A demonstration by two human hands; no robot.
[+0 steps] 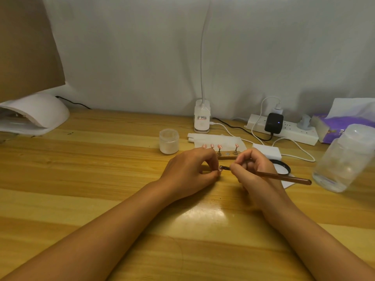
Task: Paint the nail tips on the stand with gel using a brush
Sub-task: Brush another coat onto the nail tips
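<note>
Two hands close together: my left hand (192, 171) pinches one nail tip (219, 169), my right hand (251, 169) grips the brush (284, 177) against it. A slip smears gel onto fingers; behind, the stand (227, 157) could topple.

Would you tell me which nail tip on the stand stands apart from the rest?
The rightmost nail tip: a gap with a bare spot on the stand separates it from the other three, which sit close together on the left.
</note>
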